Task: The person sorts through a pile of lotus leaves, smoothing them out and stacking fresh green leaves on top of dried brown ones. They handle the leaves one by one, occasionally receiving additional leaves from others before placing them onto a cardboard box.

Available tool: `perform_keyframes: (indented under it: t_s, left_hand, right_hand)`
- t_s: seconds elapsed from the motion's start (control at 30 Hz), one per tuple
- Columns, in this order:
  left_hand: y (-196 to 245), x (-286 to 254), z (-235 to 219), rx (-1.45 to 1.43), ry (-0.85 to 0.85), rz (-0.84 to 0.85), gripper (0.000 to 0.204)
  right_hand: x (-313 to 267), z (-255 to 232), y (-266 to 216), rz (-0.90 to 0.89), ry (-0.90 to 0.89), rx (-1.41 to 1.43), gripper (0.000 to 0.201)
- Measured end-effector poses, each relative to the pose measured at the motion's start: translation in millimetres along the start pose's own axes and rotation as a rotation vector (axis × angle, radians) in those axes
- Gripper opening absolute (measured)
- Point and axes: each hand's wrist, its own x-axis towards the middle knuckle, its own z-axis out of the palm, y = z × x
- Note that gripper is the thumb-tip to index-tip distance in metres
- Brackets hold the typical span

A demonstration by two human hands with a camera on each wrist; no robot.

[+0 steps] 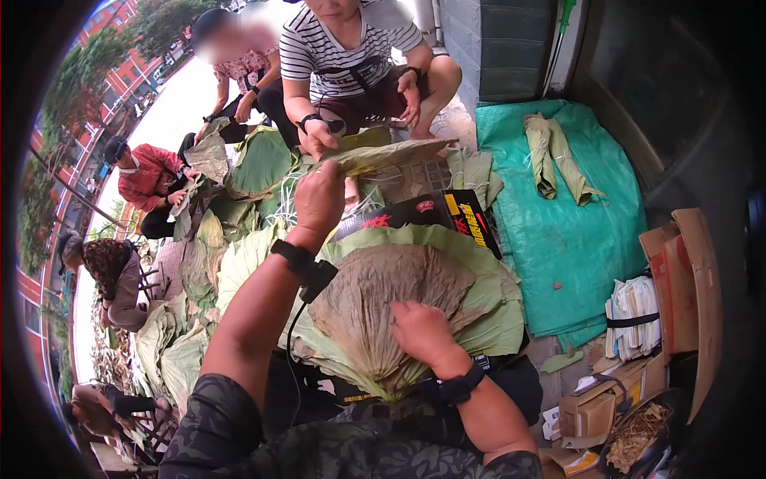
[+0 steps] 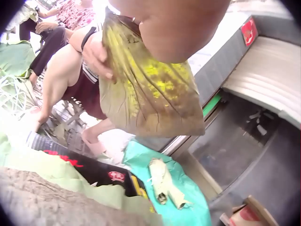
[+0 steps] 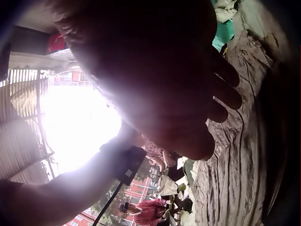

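Note:
My left hand (image 1: pixel 321 195) is raised and grips the end of a folded yellow-green leaf (image 1: pixel 391 157); in the left wrist view that leaf (image 2: pixel 146 94) hangs below the hand (image 2: pixel 174 28). A person opposite also holds it with one hand. My right hand (image 1: pixel 423 329) rests, fingers slightly bent, on a brown dried leaf (image 1: pixel 363 299) spread over larger pale green leaves (image 1: pixel 499 319) on my lap. The right wrist view shows the fingertips of this hand (image 3: pixel 155 80) touching the wrinkled brown leaf (image 3: pixel 230 165).
A black box (image 1: pixel 399 214) lies beyond the leaves. Two rolled leaf bundles (image 1: pixel 558 160) lie on a teal sheet (image 1: pixel 566 263) at the right, near cardboard boxes (image 1: pixel 590 407) and strapped papers (image 1: pixel 634 315). Several people sit or crouch at the left and ahead among leaf piles (image 1: pixel 171 351).

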Motion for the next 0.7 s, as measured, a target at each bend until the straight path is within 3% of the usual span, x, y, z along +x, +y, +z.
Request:
perform_keyframes:
  t_s: [0.07, 0.1, 0.13, 0.17, 0.2, 0.27, 0.3, 0.37, 0.4, 0.47, 0.53, 0.6, 0.63, 0.7]
  left_hand:
    - [3.2, -4.6, -21.2, -0.322, 0.153, -0.064, 0.01]
    - [-0.2, -8.8, -24.7, -0.615, 0.157, -0.167, 0.011]
    - [-2.6, -15.1, -28.6, -0.908, 0.159, -0.271, 0.012]
    - [1.0, -22.8, -39.6, -0.904, 0.162, -0.273, 0.012]
    - [6.6, -33.8, -52.1, -1.133, 0.145, -0.39, 0.013]
    - [12.9, -63.1, -64.4, -1.554, 0.076, -0.649, 0.015]
    - [16.9, -80.6, -66.9, -1.658, 0.021, -0.786, 0.017]
    - [24.3, -117.7, -67.2, -1.757, -0.084, -1.039, 0.021]
    - [26.0, -136.9, -63.6, -1.751, -0.135, -1.152, 0.024]
    - [31.2, -169.1, -61.7, -1.798, -0.243, -1.281, 0.028]
    - [33.1, -192.2, -58.4, -1.851, -0.307, -1.399, 0.03]
    - [30.1, -209.6, -55.8, -1.843, -0.351, -1.379, 0.033]
    - [24.8, -212.7, -52.7, -1.843, -0.348, -1.38, 0.033]
    - [9.3, -215.6, -45.6, -2.14, -0.357, -1.478, 0.036]
  right_hand:
    - [1.2, -5.5, -3.3, 0.047, 0.094, 0.202, 0.029]
    - [2.4, -4.4, -1.7, 0.042, 0.094, 0.204, 0.029]
    - [4.2, -0.3, 2.3, 0.12, 0.058, 0.427, 0.033]
    - [5.7, 3.6, 6.1, 0.2, 0.018, 0.649, 0.038]
    - [7.7, 6.2, 8.8, 0.195, 0.015, 0.649, 0.038]
    - [11.7, 9.8, 14.1, 0.471, 0.023, 1.44, 0.05]
    - [11.0, 10.5, 19.9, 0.469, 0.015, 1.439, 0.05]
    - [8.0, 8.5, 29.4, 0.214, 0.042, 2.04, 0.059]
    - [9.1, 7.0, 28.6, 0.219, 0.037, 2.036, 0.059]
    - [11.2, 0.8, 26.3, 0.235, 0.305, 2.218, 0.059]
    - [5.7, -1.4, 31.9, 0.265, 0.323, 2.239, 0.056]
    - [4.2, 7.1, 42.8, 0.273, 0.365, 2.035, 0.051]
    - [-0.1, 1.5, 37.4, 0.399, 0.383, 1.93, 0.039]
    - [-5.2, -4.6, 28.2, 0.408, 0.383, 1.87, 0.037]
